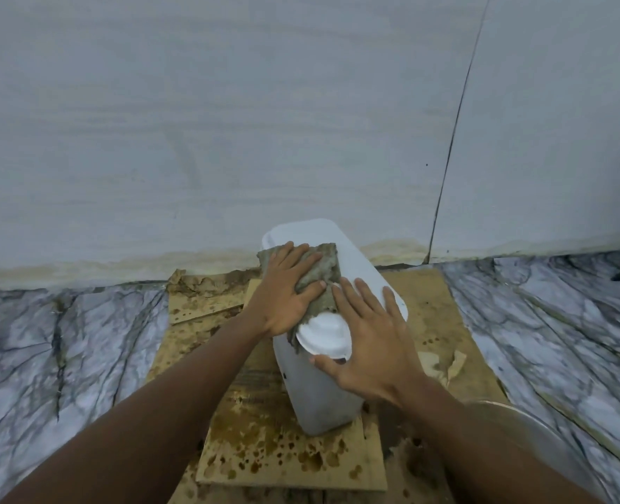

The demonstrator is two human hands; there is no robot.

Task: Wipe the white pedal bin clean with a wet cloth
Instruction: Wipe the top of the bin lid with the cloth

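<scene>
- Where the marble-patterned floor (64, 343) meets the grey wall (228, 121), wet stained cardboard (272, 445) is spread out, and it carries the bin.
- At the far left corner of the cardboard, a torn, soaked piece (199, 285) is crumpled up.
- Left hand (286, 289) lies flat with spread fingers on the cloth (323, 271); it presses the cloth down and does not close around it.
- Cloth is grey and dirty, and it covers the far upper part of the bin.
- Bin (319, 391) is white, tilted over near the middle of the cardboard, with its far end close to the wall.
- Right hand (370, 343) is open, palm on the bin, thumb under the round white lid part (325, 336).
- Near the right edge of the cardboard, a metal rim (512, 416) shows behind the right forearm.
</scene>
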